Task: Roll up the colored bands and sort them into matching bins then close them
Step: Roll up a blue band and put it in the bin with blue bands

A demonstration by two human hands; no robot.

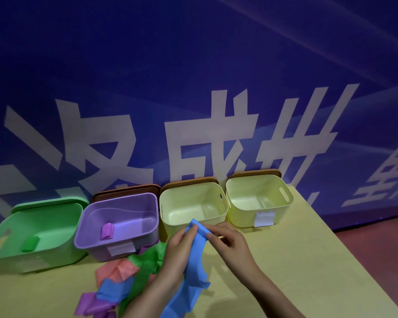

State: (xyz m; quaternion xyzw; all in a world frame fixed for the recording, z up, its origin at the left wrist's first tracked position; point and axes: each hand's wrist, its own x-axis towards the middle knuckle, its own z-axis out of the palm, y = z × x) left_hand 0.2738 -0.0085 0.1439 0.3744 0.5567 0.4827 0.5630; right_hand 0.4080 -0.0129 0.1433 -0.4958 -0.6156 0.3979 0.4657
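Blue band (194,253) hangs between both hands in front of the two yellow bins, its top end lifted to about the front wall of the nearer yellow bin (193,204). Left hand (177,260) pinches that top end from the left, fingers curled round the strip; right hand (230,242) pinches it from the right, thumb and fingertips closed on the same end. Below the hands the band trails down loose and crumpled toward the bottom edge of the view.

Left of the blue band, on the yellow tabletop (296,260), lies a tangled heap of unrolled bands (124,281) (green, salmon pink, blue and purple, overlapping one another). Behind that heap stands the purple bin (117,221), open, with a rolled purple band (107,231) on its floor and a pale label on its front wall. Further left of the blue band sits the green bin (35,230), tilted toward the camera, holding a rolled green band (30,243). To the right of the blue band and farther back stands the second yellow bin (259,200), also labelled on its front.

Each bin has its lid propped behind it: a green lid (48,201) behind the green bin, brown lids (126,190) behind the other three. A blue banner (193,76) with large white characters fills the background.
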